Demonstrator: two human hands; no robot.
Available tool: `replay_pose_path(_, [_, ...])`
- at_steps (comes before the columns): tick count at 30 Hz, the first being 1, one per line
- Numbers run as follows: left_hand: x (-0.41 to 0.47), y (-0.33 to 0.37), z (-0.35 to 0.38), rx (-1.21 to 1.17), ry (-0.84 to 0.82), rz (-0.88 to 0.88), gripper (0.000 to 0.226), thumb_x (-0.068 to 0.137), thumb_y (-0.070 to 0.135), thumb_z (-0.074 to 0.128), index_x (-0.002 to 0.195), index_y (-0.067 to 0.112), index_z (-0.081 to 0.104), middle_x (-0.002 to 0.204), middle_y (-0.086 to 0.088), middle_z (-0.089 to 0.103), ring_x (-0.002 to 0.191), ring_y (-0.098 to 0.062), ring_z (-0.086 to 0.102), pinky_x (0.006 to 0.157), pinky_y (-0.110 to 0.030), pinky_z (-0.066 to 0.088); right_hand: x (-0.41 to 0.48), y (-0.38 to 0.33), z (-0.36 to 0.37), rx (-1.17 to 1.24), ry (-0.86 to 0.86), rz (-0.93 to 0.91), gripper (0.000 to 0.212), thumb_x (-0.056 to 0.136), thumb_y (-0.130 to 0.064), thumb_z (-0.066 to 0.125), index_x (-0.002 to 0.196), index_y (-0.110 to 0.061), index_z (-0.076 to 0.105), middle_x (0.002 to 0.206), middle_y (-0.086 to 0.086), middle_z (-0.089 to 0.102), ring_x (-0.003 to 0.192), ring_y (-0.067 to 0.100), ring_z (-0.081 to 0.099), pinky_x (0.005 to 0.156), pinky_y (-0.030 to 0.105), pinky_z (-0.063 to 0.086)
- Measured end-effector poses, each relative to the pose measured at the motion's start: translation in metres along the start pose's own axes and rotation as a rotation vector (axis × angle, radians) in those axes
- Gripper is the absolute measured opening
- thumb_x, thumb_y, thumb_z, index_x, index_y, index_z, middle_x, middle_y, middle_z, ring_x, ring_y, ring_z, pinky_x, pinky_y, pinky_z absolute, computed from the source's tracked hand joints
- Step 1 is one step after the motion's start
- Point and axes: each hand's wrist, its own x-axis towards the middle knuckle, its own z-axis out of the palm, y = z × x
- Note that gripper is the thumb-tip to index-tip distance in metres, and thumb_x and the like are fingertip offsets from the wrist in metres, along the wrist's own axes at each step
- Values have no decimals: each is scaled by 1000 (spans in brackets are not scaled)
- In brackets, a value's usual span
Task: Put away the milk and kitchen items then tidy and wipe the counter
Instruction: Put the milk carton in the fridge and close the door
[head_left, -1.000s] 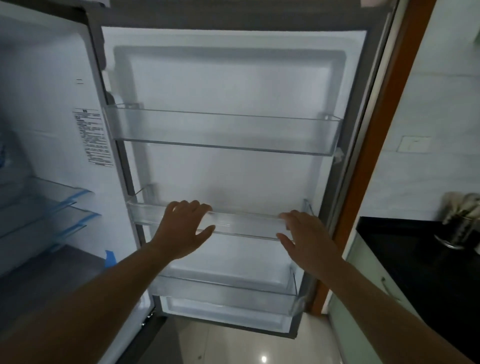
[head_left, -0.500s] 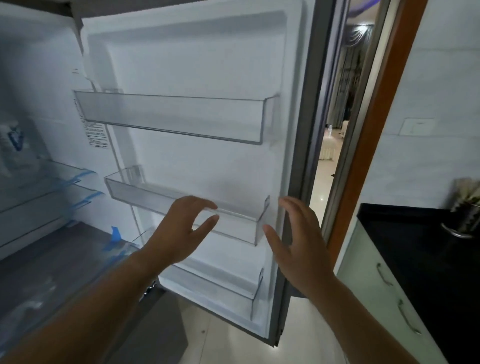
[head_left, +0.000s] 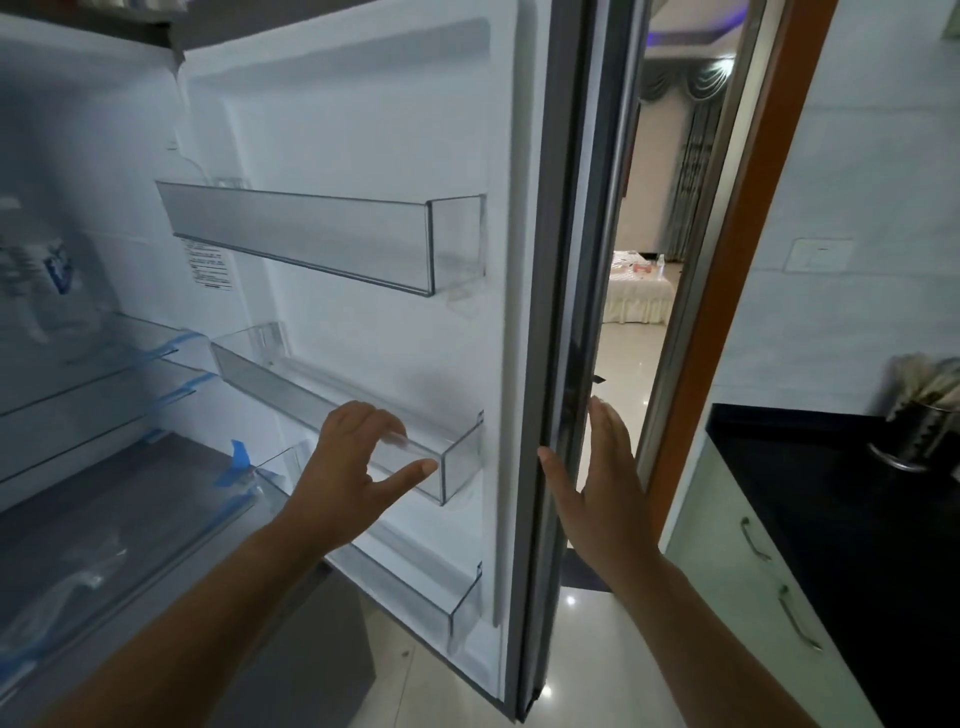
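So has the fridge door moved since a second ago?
Yes. The fridge door has swung away from the orange door frame toward the fridge shelves, closing.

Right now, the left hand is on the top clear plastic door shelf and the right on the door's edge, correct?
Head view: left hand is on the middle clear plastic door shelf, not the top; right hand on the door's edge.

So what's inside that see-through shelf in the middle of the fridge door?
The clear plastic middle door shelf looks empty. The left hand curls over its front rim, hiding that spot.
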Motion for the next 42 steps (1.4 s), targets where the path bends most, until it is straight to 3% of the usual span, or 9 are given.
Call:
replay_pose_path(3, [-10,-4,-12,-19,-11,4,48,74,75,44,86,29,51,87,18,48,87,-14,50,82,-24,36,-10,-5,1,59,-67,32,66,88,-39,52,143,-17,23,145,3,38,125,2,32,79,-11,17])
replay_pose_path(6, [-21,-8,-28,-43,-22,8,54,74,75,44,86,23,54,89,15,50,91,-13,50,83,-24,37,-25,-15,4,76,-81,53,71,85,-47,54,143,-19,24,139,1,46,123,16,48,82,-1,27])
replay_pose_path(13, [-67,-28,-84,-194,-69,-40,50,73,73,48,99,31,56,114,22,53,124,0,40,100,-9,27,-78,-71,17,70,-56,27,73,76,-53,54,136,-18,33,133,3,50,115,18,54,89,24,46])
replay_pose_path(19, [-113,-44,-137,-109,-101,-16,38,74,73,46,106,51,49,122,44,39,129,11,30,101,-6,23,-126,-133,41,88,-64,19,63,80,-51,50,133,-18,38,130,0,53,110,10,55,87,17,47])
replay_pose_path(25, [-158,-65,-201,36,-108,-75,44,78,35,67,117,35,47,130,14,46,128,-7,39,107,-32,32,-159,-198,68,83,-77,-59,47,86,-44,38,128,-26,43,120,-20,48,99,-10,46,67,-8,32])
replay_pose_path(30, [-191,-86,-258,131,-137,-162,58,82,38,63,134,32,39,142,6,42,129,-10,37,106,-31,32,-173,-249,109,182,-144,-129,42,87,-37,46,127,-27,47,122,-19,48,103,-3,50,72,-11,30])
replay_pose_path(33, [-208,-91,-289,130,-136,-204,60,77,50,55,133,36,38,141,12,38,127,-7,36,104,-29,33,-174,-272,136,268,-247,-187,47,89,-40,48,133,-25,44,130,-12,51,110,3,55,80,-2,39])
replay_pose_path(37, [-226,-102,-322,183,-97,-240,57,78,47,53,132,37,39,135,9,45,119,-8,43,97,-24,36,-169,-300,177,328,-393,-306,54,90,-51,40,140,-35,27,140,-16,38,123,3,45,97,28,48])
replay_pose_path(42, [-238,-119,-346,253,-33,-381,58,83,56,45,137,35,35,142,10,41,125,-8,40,100,-20,31,-140,-325,225,370,-386,-387,64,88,-54,34,145,-32,16,148,-5,28,129,2,33,100,39,45])
